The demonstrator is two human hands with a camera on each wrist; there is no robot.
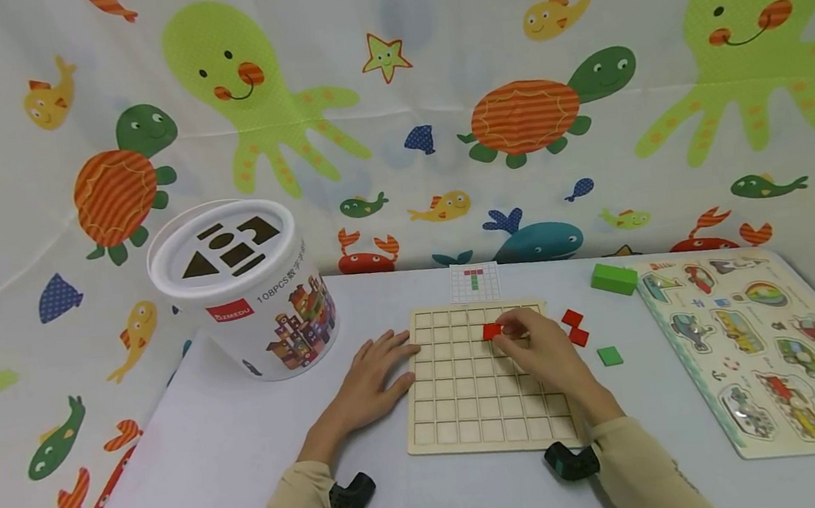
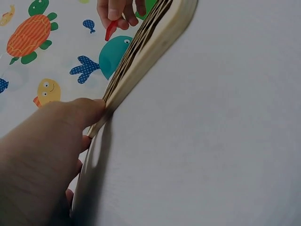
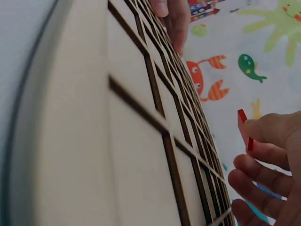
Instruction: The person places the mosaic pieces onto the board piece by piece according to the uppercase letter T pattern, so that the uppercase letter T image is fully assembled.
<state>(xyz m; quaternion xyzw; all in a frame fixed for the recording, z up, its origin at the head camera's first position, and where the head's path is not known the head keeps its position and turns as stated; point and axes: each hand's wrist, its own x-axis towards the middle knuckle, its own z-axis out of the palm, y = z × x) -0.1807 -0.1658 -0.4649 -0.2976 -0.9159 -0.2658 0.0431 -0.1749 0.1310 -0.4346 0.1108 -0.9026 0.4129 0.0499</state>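
A wooden grid board lies on the white table, its square cells framed by raised strips. Above its upper right part, my right hand pinches a thin red square tile between thumb and forefinger, its other fingers loosely bent. My left hand rests flat beside the board's left edge, fingers spread, fingertips and thumb right at the rim. Loose to the right of the board lie two red tiles and a green tile. Behind the board is a small pattern card showing a red-and-green T shape.
A lidded white bucket with shaped holes in its top stands at the back left. On the right lies a vehicle puzzle board, with a green block at its upper left corner. A sea-animal printed curtain hangs behind the table.
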